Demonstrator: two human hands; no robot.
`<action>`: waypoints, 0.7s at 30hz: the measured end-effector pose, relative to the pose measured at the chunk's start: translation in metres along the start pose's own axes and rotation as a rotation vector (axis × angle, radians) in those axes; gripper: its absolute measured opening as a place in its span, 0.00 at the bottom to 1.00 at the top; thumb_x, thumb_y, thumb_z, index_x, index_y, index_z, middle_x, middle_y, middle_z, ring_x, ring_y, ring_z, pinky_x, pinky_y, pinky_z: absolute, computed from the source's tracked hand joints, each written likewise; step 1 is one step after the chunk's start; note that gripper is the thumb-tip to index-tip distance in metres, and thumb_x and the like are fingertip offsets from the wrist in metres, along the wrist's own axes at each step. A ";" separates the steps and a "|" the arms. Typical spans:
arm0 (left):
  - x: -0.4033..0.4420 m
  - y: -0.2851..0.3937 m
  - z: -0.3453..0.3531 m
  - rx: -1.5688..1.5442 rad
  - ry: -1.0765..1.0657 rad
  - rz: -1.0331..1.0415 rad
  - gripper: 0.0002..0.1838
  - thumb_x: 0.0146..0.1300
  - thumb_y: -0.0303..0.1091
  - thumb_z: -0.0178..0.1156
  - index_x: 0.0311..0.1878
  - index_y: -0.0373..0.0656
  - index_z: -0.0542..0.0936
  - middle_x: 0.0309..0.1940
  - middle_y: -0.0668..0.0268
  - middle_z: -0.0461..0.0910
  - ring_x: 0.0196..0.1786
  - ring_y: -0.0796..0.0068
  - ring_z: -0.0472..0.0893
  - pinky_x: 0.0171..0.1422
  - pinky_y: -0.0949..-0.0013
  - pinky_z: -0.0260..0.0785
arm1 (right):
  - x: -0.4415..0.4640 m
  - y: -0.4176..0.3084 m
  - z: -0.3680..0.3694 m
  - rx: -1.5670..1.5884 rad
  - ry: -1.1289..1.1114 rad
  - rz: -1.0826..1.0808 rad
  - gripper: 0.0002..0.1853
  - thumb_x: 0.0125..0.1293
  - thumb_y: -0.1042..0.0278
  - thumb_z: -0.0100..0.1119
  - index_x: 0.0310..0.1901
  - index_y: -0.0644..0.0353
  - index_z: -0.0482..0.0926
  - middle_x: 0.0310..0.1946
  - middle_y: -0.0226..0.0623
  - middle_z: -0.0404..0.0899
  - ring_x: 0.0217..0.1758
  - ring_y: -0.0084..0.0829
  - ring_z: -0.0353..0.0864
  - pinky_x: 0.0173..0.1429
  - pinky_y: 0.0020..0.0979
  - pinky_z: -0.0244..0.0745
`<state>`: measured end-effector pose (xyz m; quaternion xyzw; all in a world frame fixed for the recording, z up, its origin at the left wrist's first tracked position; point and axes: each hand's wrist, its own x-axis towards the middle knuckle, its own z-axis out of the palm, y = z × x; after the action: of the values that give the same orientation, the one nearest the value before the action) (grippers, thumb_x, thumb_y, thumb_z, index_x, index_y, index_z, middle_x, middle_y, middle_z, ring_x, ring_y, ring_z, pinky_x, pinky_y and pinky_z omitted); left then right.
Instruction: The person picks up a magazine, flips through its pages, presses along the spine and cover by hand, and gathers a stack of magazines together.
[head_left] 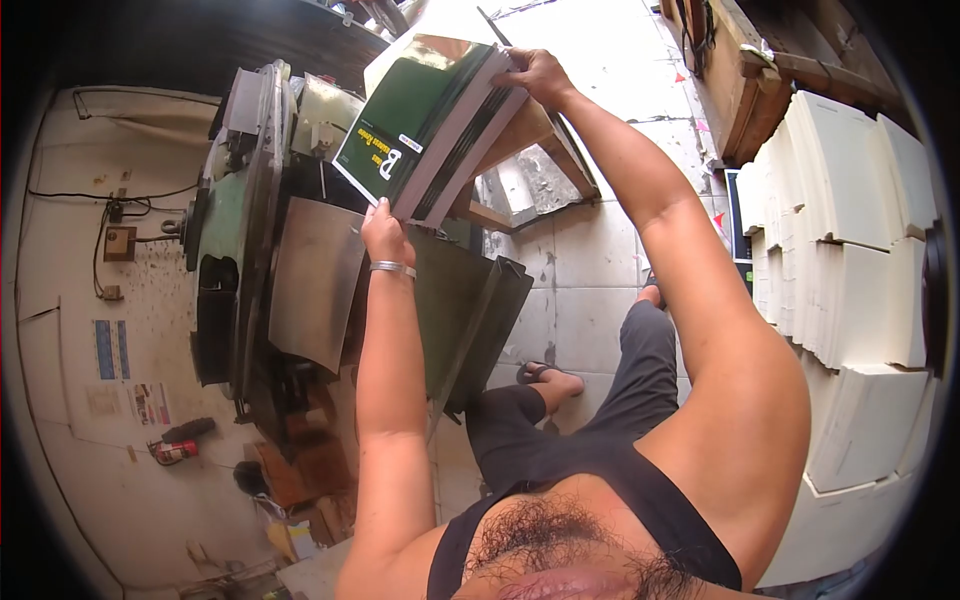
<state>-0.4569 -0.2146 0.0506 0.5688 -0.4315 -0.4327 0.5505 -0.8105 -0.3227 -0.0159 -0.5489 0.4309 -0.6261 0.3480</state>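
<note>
A stack of green printed covers or thin books [425, 95], with yellow and white lettering, is held up in front of me, its layers offset along the right side. My left hand [387, 238], with a metal bracelet at the wrist, is closed on the lower corner of the stack. At the upper right edge, my right hand [537, 78] pinches the offset layers, the thumb and fingers partly hidden. Beneath the stack, a wooden-edged stand [545, 145] shows in part. Just left of my left forearm is a curved metal sheet [315, 285] on a green machine [222, 225].
Tall piles of white paper blocks [850, 300] stand on the right. Behind them is a wooden frame [755, 100]. A dark green panel [455, 320] juts out near my legs over the tiled floor [580, 245]. A fire extinguisher [176, 452] is by the left wall.
</note>
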 end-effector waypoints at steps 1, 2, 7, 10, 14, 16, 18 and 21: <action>-0.002 0.000 0.001 -0.025 -0.008 -0.005 0.14 0.81 0.33 0.49 0.59 0.39 0.79 0.51 0.64 0.84 0.50 0.69 0.84 0.56 0.63 0.80 | 0.000 0.000 0.000 -0.004 0.003 0.026 0.29 0.57 0.63 0.81 0.62 0.56 0.86 0.48 0.35 0.91 0.49 0.25 0.90 0.61 0.32 0.82; -0.004 0.001 0.001 -0.048 -0.015 -0.011 0.14 0.81 0.33 0.49 0.59 0.39 0.79 0.51 0.64 0.84 0.50 0.69 0.84 0.56 0.62 0.80 | 0.000 0.000 -0.001 -0.010 0.000 0.038 0.29 0.56 0.61 0.82 0.61 0.54 0.87 0.47 0.35 0.92 0.48 0.26 0.89 0.61 0.32 0.82; -0.007 0.007 -0.001 -0.037 -0.027 -0.044 0.15 0.81 0.33 0.49 0.62 0.39 0.78 0.53 0.63 0.84 0.51 0.68 0.84 0.57 0.60 0.80 | 0.005 0.001 0.000 -0.042 0.015 0.067 0.27 0.53 0.57 0.83 0.57 0.49 0.90 0.46 0.36 0.92 0.48 0.28 0.90 0.60 0.32 0.81; -0.004 0.010 -0.004 0.006 -0.042 -0.046 0.15 0.81 0.33 0.49 0.62 0.39 0.78 0.53 0.63 0.83 0.51 0.67 0.84 0.56 0.60 0.80 | 0.000 -0.005 0.001 -0.056 0.025 0.072 0.28 0.53 0.55 0.82 0.58 0.50 0.89 0.47 0.36 0.92 0.50 0.30 0.90 0.61 0.33 0.81; -0.009 0.013 -0.003 -0.022 -0.062 -0.082 0.15 0.82 0.33 0.49 0.62 0.41 0.79 0.51 0.68 0.85 0.49 0.74 0.84 0.54 0.67 0.78 | 0.006 0.004 0.002 -0.181 0.015 0.081 0.32 0.54 0.50 0.82 0.61 0.49 0.87 0.50 0.39 0.91 0.52 0.35 0.90 0.62 0.35 0.81; -0.016 0.011 -0.002 -0.044 -0.056 -0.072 0.20 0.79 0.41 0.58 0.64 0.37 0.78 0.53 0.66 0.85 0.53 0.75 0.83 0.58 0.70 0.76 | 0.003 0.001 0.002 -0.183 -0.006 0.094 0.34 0.55 0.47 0.81 0.63 0.49 0.86 0.51 0.40 0.90 0.54 0.37 0.90 0.63 0.36 0.80; -0.031 0.007 0.006 0.063 -0.047 -0.048 0.25 0.76 0.44 0.64 0.65 0.34 0.77 0.55 0.64 0.84 0.56 0.74 0.83 0.60 0.70 0.74 | 0.003 0.001 0.005 -0.167 -0.007 0.086 0.35 0.55 0.46 0.81 0.64 0.49 0.85 0.52 0.41 0.90 0.55 0.37 0.89 0.64 0.36 0.80; -0.034 -0.018 0.005 0.207 -0.058 0.129 0.29 0.68 0.36 0.74 0.65 0.28 0.77 0.60 0.59 0.83 0.60 0.72 0.82 0.66 0.68 0.72 | 0.006 0.003 0.002 -0.206 -0.022 0.098 0.35 0.56 0.46 0.81 0.64 0.50 0.84 0.53 0.40 0.90 0.56 0.37 0.89 0.64 0.36 0.79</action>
<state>-0.4702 -0.1821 0.0329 0.5809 -0.5254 -0.3656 0.5029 -0.8095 -0.3297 -0.0160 -0.5668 0.5155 -0.5545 0.3249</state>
